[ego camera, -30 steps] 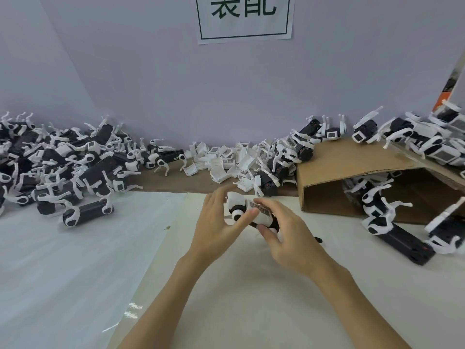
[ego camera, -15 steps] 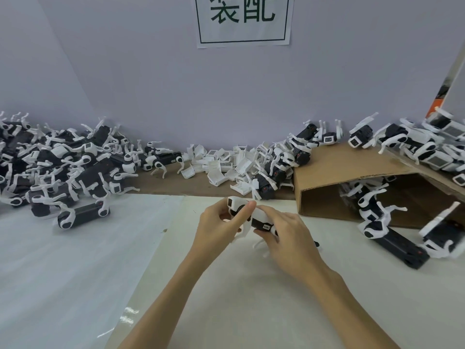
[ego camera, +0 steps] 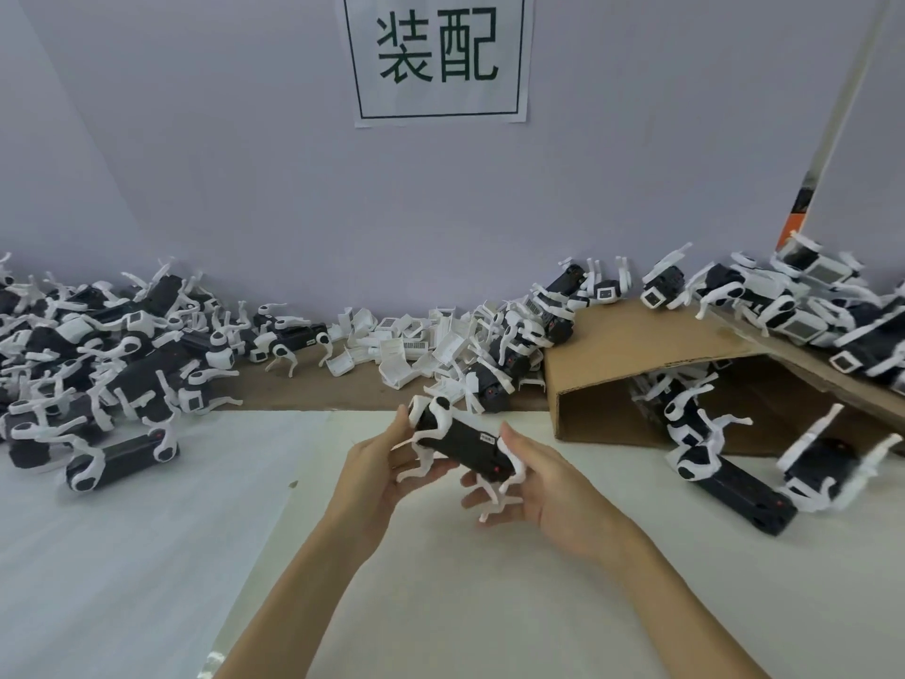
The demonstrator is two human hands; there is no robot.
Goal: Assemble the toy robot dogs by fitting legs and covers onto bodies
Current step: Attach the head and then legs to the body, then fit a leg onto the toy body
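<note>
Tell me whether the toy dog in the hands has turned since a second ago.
Yes. The toy dog has rolled over: against the sheet on the wall, its barcoded white cover faced up then, and now its black side shows, legs hanging down.

A white paper sign (ego camera: 439,58) with two large dark green characters in a thin frame hangs on the pale lilac wall (ego camera: 245,188). A bent sheet of brown cardboard (ego camera: 631,355) stands like a low tent on the white desk (ego camera: 489,605), at the right. A white foam sheet (ego camera: 122,556) covers the left part of the desk.
</note>
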